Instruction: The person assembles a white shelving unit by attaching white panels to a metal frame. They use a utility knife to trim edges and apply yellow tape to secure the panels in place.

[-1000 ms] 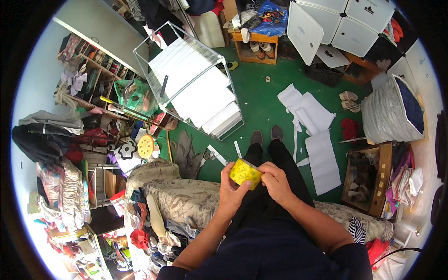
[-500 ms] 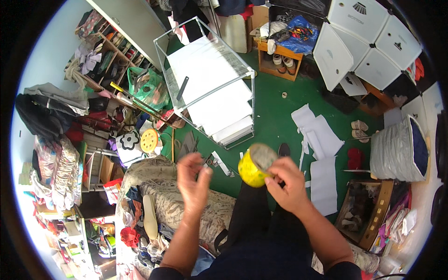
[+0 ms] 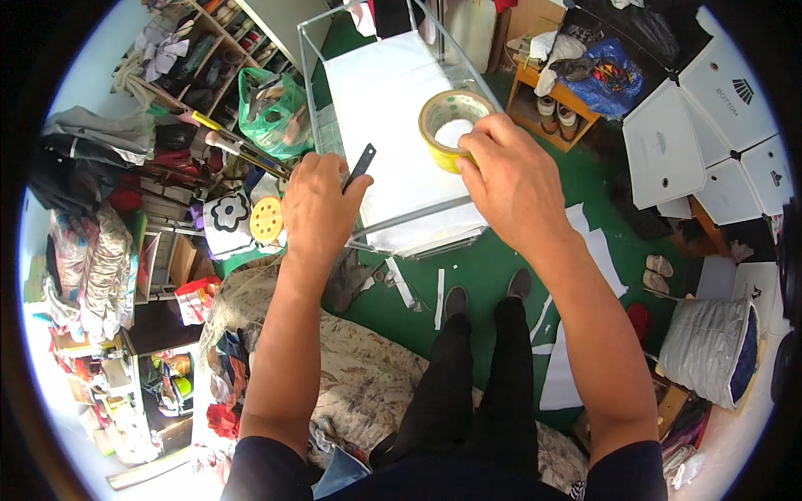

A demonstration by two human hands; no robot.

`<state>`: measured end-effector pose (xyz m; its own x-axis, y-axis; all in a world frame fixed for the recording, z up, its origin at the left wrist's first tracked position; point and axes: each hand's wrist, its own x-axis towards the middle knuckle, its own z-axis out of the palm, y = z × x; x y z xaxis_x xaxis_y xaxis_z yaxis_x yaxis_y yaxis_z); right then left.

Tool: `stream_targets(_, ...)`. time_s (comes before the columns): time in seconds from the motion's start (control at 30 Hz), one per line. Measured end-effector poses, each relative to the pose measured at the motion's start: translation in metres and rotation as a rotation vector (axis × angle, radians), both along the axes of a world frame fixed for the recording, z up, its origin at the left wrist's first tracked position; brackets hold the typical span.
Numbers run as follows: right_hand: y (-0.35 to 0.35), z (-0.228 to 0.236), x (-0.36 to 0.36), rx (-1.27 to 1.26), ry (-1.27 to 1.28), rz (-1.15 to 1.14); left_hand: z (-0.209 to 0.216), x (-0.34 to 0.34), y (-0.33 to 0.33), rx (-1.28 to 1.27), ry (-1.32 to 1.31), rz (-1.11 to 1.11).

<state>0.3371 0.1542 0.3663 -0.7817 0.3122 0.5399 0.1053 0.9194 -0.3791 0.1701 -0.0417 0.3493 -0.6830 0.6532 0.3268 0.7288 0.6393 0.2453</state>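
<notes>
My right hand [image 3: 514, 175] grips a wide roll of yellow tape [image 3: 447, 156] by its near right rim, thumb outside and fingers over the edge. The roll is held tilted above a white sheet [image 3: 384, 92] on a grey metal-tube frame [image 3: 418, 215]. My left hand [image 3: 322, 204] is at the sheet's left edge, its thumb and fingers closed around the lower end of a slim black utility knife [image 3: 361, 165]. The knife's upper end, with a small hole, sticks out up and to the right; the rest is hidden by the hand.
White cut pieces [image 3: 576, 334] lie on the green floor at the right. A camouflage-patterned cover [image 3: 368, 351] is near my legs. A green plastic bag [image 3: 271, 113] and crowded shelves line the left; a wooden stand with shoes [image 3: 547, 108] and white panel cabinets [image 3: 668, 150] are at the right.
Both hands have moved forward over the frame, the tape roll going along with the right. My left hand has closed on the black utility knife, which lay on the sheet. The view has shifted.
</notes>
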Motion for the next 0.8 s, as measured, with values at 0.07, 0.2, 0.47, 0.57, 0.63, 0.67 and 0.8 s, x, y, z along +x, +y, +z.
stream_targets(0.07, 0.005, 0.0, -0.005, -0.049, -0.051, 0.013, -0.003, -0.006, 0.003, 0.019, -0.022, -0.02)
stream_targets(0.2, 0.001, 0.024, -0.007, -0.193, -0.075, -0.023, 0.002, -0.013, 0.003, 0.087, -0.148, -0.009)
stream_targets(0.47, -0.051, 0.006, 0.049, -0.535, -0.05, 0.162, 0.032, 0.033, -0.038, 0.311, -0.496, -0.092)
stream_targets(0.57, -0.092, -0.006, 0.065, -0.752, -0.213, 0.205, 0.012, 0.075, -0.07, 0.217, -0.682, -0.322)
stream_targets(0.63, -0.11, -0.03, 0.079, -0.799, -0.317, 0.249, -0.015, 0.105, -0.085, 0.173, -0.922, -0.283)
stream_targets(0.67, -0.119, -0.049, 0.085, -0.817, -0.35, 0.265, -0.031, 0.115, -0.09, 0.153, -1.017, -0.26)
stream_targets(0.8, -0.133, -0.109, 0.1, -0.654, -0.36, 0.311, -0.074, 0.127, -0.099, 0.053, -1.049, -0.274)
